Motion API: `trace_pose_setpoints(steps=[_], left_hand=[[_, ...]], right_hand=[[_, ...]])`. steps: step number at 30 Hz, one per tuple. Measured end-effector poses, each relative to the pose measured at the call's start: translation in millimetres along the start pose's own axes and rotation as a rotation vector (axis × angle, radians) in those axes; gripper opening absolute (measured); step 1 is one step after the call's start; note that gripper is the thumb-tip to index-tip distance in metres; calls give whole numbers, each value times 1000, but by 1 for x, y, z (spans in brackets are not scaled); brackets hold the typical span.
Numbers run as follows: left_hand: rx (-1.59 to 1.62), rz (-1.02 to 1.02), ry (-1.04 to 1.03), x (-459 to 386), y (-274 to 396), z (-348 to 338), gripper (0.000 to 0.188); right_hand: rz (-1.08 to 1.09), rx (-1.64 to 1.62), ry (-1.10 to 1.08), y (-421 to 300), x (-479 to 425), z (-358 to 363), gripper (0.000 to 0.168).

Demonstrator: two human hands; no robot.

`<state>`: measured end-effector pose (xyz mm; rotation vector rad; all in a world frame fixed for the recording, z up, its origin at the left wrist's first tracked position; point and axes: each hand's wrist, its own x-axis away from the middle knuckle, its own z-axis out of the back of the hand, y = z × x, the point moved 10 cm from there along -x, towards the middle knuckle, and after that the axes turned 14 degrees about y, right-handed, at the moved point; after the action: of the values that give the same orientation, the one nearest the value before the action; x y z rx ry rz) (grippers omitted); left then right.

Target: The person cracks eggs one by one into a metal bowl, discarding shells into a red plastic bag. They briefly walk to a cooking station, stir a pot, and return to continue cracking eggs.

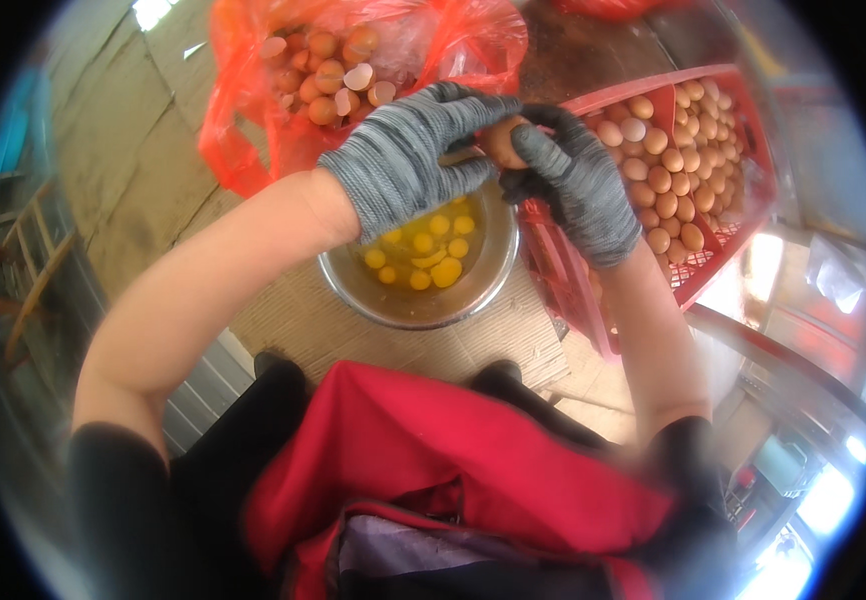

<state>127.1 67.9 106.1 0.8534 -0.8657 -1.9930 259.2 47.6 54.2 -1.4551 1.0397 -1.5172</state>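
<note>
My right hand (579,180), in a grey knit glove, is closed on a brown egg (504,142) above the far right rim of a metal bowl (418,311). My left hand (418,154), gloved alike, has its fingers stretched towards the egg from the left; whether they touch it is unclear. In the bowl lie several egg yolks (445,271) in clear egg white, partly hidden by my left hand. Beyond the bowl, a red plastic bag (241,157) holds many broken eggshells (358,76). At the right, a red plastic crate (759,150) is filled with brown eggs (659,179).
Corrugated cardboard (508,337) lies under the bowl. A red apron (433,442) covers my lap. Wooden rungs (35,277) stand at the far left, and a curved metal edge (800,367) runs along the right. Another red plastic bag (613,6) shows at the top.
</note>
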Motion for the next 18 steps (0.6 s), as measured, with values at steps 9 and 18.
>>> trace_pose_setpoints(steps=[9, 18], left_hand=[[-137, 21, -47, 11, 4, -10, 42], [-222, 73, -99, 22, -13, -22, 39]], right_hand=[[-64, -137, -109, 19, 13, -23, 52], [-82, -67, -17, 39, 12, -31, 41]])
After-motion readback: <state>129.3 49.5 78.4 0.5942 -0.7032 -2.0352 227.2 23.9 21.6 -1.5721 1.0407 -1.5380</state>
